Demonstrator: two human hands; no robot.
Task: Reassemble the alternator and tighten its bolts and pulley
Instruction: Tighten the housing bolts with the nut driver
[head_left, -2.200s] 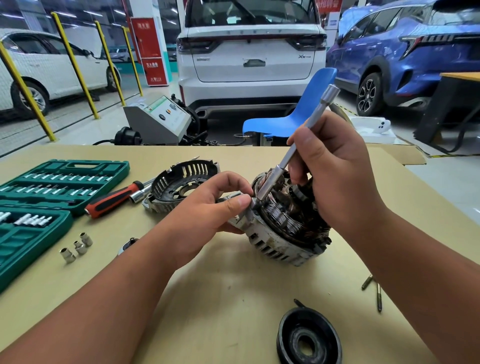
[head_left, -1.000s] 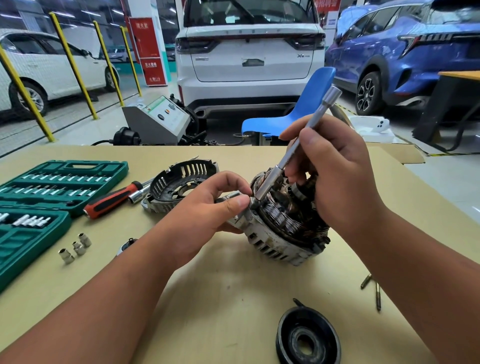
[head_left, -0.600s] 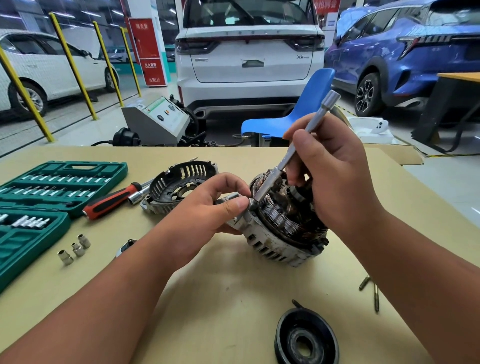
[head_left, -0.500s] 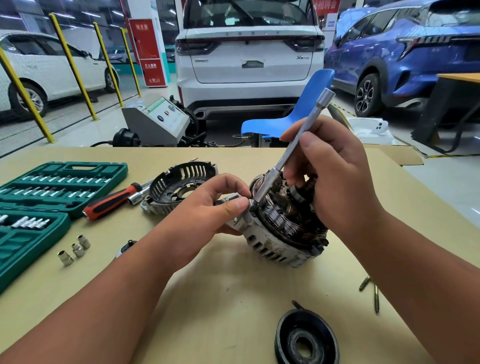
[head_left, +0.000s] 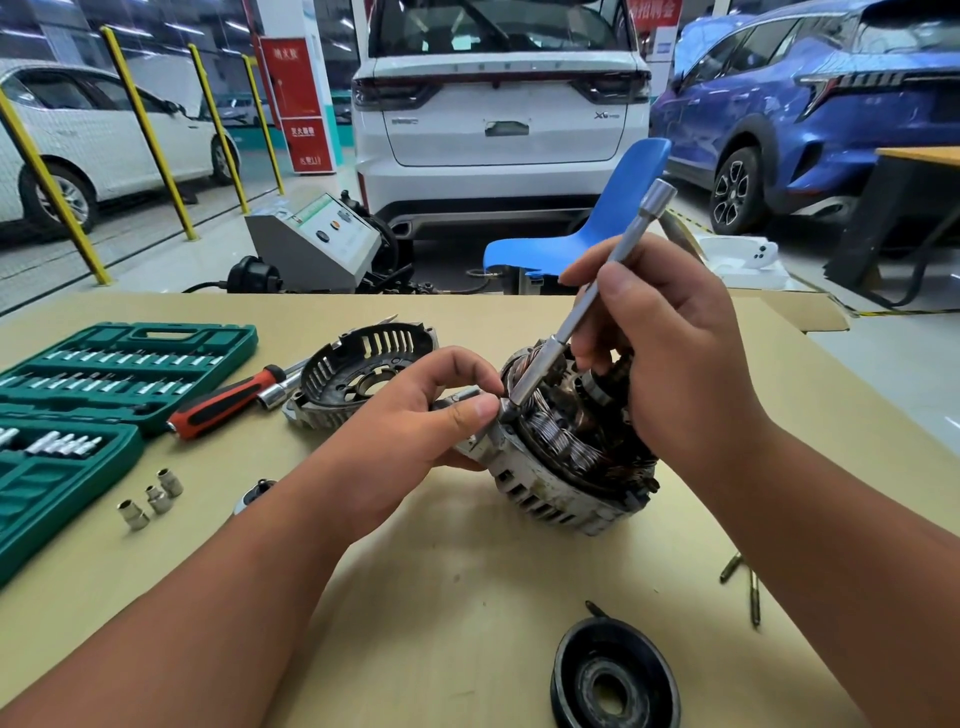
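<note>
The alternator body (head_left: 558, 467) lies tilted on the cardboard-covered table (head_left: 467, 597), its copper windings facing up and away. My left hand (head_left: 415, 431) grips its left mounting ear, thumb beside the tool's tip. My right hand (head_left: 670, 353) pinches a long silver socket extension (head_left: 587, 306), whose lower end sits on a bolt at the housing rim. The black rear cover (head_left: 363, 371) lies behind my left hand. The black pulley (head_left: 615, 680) rests at the near edge.
An open green socket case (head_left: 78, 415) fills the left side. A red-handled driver (head_left: 228, 402) lies beside it, with three loose sockets (head_left: 150, 499) nearer me. Two long bolts (head_left: 745, 587) lie on the right. A blue chair (head_left: 587, 234) and parked cars stand beyond the table.
My right fingers have shifted on the extension, and its top end has wobbled slightly. The alternator and my left hand have stayed in place.
</note>
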